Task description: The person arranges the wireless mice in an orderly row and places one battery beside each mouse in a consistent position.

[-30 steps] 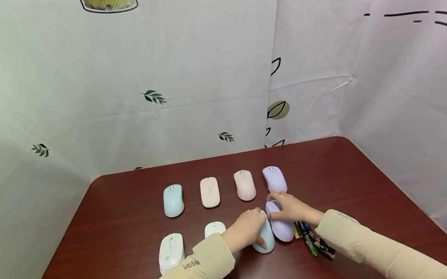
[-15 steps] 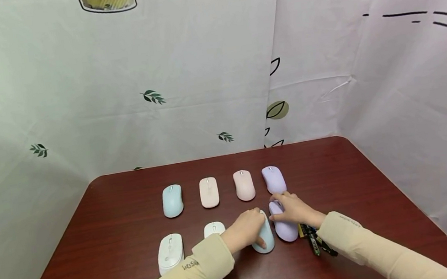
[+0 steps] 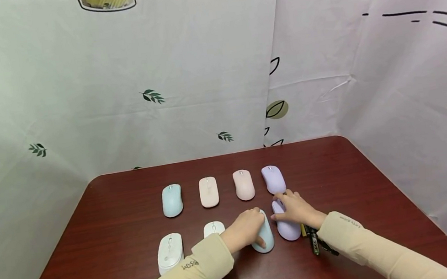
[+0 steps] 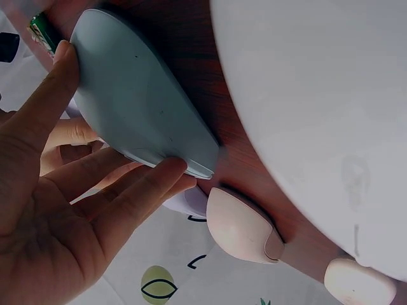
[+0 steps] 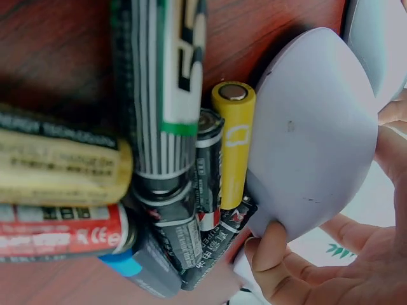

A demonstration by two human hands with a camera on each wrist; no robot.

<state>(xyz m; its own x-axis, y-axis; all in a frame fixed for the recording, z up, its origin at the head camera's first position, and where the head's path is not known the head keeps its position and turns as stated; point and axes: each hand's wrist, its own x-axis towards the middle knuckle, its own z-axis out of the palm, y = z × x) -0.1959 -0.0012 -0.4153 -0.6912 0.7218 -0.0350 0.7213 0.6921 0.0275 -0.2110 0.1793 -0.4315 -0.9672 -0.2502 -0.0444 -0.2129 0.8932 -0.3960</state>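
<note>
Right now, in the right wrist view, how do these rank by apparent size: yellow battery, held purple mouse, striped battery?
1. held purple mouse
2. striped battery, cut off by the frame
3. yellow battery

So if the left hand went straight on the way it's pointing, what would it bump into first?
The left hand would probably meet the nearer lavender mouse first, though depth leaves it unclear whether the right hand gripping it is closer.

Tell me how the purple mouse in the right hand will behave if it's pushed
The purple mouse is probably stiff: its shell shows no bend in the right hand. Its broad, low shape suggests sliding over tipping. The smooth surface may be slippery.
</note>
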